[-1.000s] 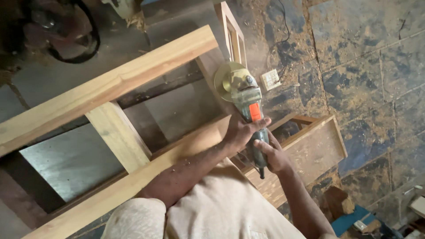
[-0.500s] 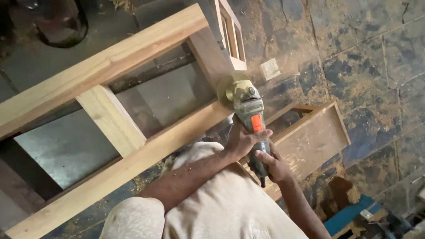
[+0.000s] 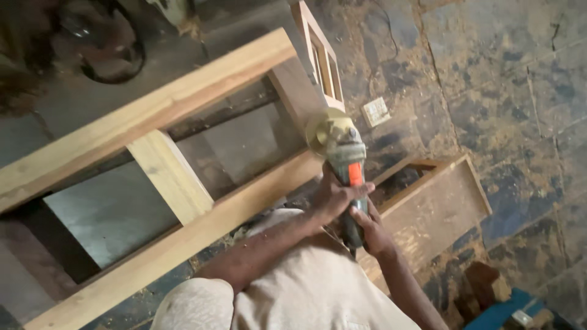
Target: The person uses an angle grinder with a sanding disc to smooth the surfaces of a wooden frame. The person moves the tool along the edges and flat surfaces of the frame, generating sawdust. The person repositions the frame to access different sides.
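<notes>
Nearest the camera, the person's light-coloured garment (image 3: pixel 293 299) fills the lower middle of the view, and both bare forearms run up from it toward the centre.

The left hand (image 3: pixel 333 197) is wrapped round the body of an angle grinder (image 3: pixel 343 164), fingers curled over the housing just below its orange switch. The right hand (image 3: pixel 369 227) is closed round the dark rear handle of the same tool, directly behind the left hand and touching it. Both hands are therefore clamped on the grinder, 1 in front of the other.

The grinder points away from the person. Its sanding disc (image 3: pixel 321 133), pale yellow, sits at the far end of the tool, against the corner where the near rail of a wooden frame (image 3: pixel 183 238) meets its right end piece. Whether the disc presses on the wood or stands just off it cannot be told.

The frame lies tilted across the left half of the view: 2 long pale rails joined by 1 short cross piece, with grey floor showing through the gaps.

To the right of the hands, a shallow wooden box (image 3: pixel 440 208) lies open on the floor. A blue object (image 3: pixel 498 308) shows at the lower right edge.

Farther off, a smaller wooden frame (image 3: pixel 321 58) stands beyond the disc, and a small pale square plate (image 3: pixel 375 112) lies on the stained floor beside it. A dark round object (image 3: pixel 101 46) lies at the far left.
</notes>
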